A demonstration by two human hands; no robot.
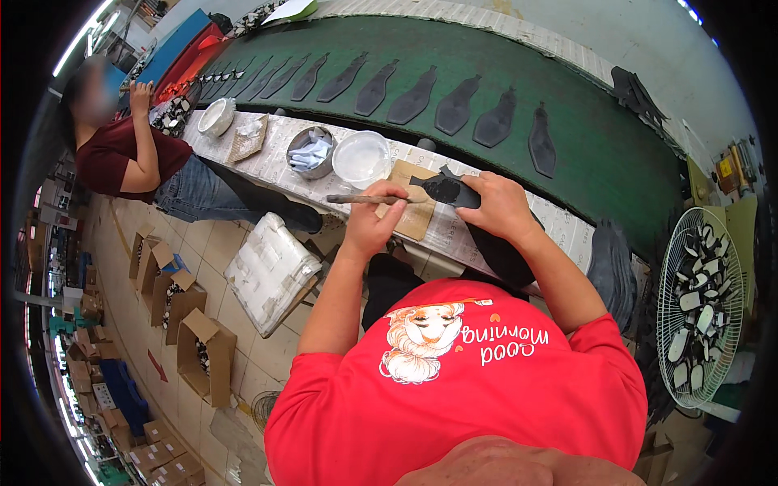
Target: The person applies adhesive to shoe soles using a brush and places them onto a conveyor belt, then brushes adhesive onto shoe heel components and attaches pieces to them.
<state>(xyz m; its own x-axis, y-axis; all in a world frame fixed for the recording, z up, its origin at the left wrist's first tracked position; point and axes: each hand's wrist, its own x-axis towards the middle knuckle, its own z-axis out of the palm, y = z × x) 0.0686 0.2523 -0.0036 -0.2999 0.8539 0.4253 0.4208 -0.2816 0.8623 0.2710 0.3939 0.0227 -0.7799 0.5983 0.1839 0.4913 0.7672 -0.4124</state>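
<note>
Pinched in the fingers of my left hand (377, 220) is a slim brush (352, 198) with a worn handle. Its tip end points right, close to the narrow end of a flat black shoe-shaped piece (450, 189); whether they touch I cannot tell. My right hand (504, 209) grips the wide end of that piece, thumb and fingers on its edges. Part of the piece lies over a tan board (415, 220) on the paper-covered ledge (279, 174). A white bowl (362, 158) of pale contents stands just beyond my left hand.
Similar black pieces (413, 95) lie in a row on the green conveyor belt (324, 40). A can (310, 154) holds white cloths. Black pieces are stacked (613, 263) at right, near a wire basket (679, 389) of small parts. A co-worker (117, 158) sits left; open cartons (207, 360) stand on the floor.
</note>
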